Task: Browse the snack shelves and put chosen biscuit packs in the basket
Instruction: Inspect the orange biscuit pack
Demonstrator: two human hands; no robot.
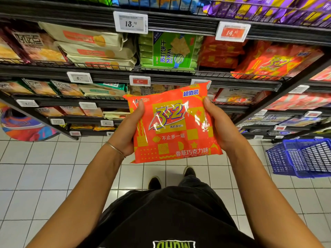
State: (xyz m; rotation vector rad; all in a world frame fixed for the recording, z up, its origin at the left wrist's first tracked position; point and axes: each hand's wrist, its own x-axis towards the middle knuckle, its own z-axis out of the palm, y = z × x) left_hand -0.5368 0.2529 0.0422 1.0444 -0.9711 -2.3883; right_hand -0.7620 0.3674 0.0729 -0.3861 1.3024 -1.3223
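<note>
Showing its printed front to the camera, the orange biscuit pack (174,124) was held upright between both hands, clear of the shelves (179,24) and over the tiled floor (35,176). The left hand (125,133) gripped its left edge, thumb laid across the front near the top corner, the other fingers hidden behind the wrapper. The right hand (220,127) gripped the opposite edge in the same way, thumb curled over the upper right side. A thin bracelet (115,149) sat on the left wrist.

Just beyond the hands ran the lower shelf rows with pale and brown packets. Higher above the hands, a green soda cracker pack (168,51) stood on a shelf, and to the right of it, above the right hand, lay red packs (275,61) bearing the same 3+2 mark as the held one. A white price tag (130,22) reading 13.70 and a red price tag (232,32) hung on the rail over them.

Well to the right of the right hand, lower down, the blue basket (286,161) sat at floor level; what lay inside could not be told. Below the hands were two dark shoes (154,182) and a black shirt (170,212).
</note>
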